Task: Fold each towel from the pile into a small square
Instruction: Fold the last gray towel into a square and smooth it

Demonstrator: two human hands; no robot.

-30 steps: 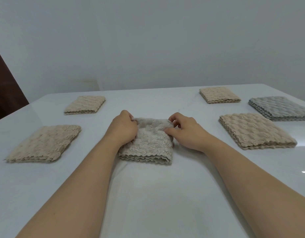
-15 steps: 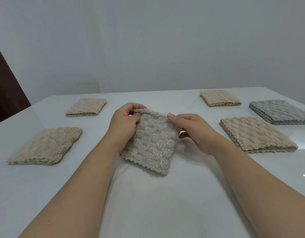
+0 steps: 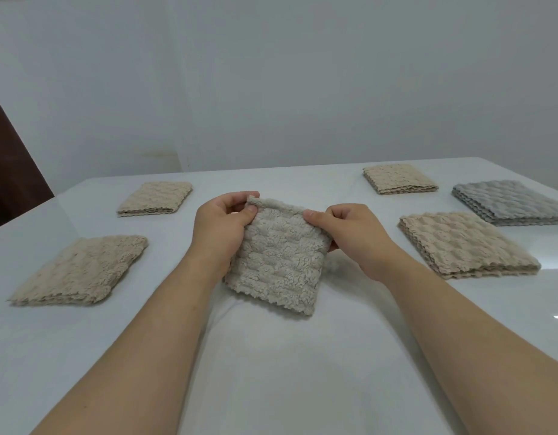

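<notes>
Two hands hold one folded towel (image 3: pixel 279 262) up by its top edge over a white table (image 3: pixel 287 372). The left hand (image 3: pixel 219 233) pinches the top left corner, thumb on the near face and fingers curled behind. The right hand (image 3: pixel 354 238) pinches the top right corner the same way. Between the two grips the top edge runs nearly straight, and the towel hangs tilted, its face turned toward the camera. Its scalloped bottom edge sits low, close to the table; whether it touches cannot be told.

Left of the left hand's grip lie two folded beige pieces: a near square (image 3: pixel 80 271) well apart from it and a far square (image 3: pixel 155 197) beyond that. Right of the right hand's grip, a beige stack (image 3: pixel 466 246) lies near the wrist. A grey stack (image 3: pixel 513 202) sits just beyond it, and a small beige stack (image 3: pixel 400 178) lies farther back. All five lie flat on the table, apart from the held towel. A dark brown panel (image 3: pixel 8 171) stands past the table's left edge.
</notes>
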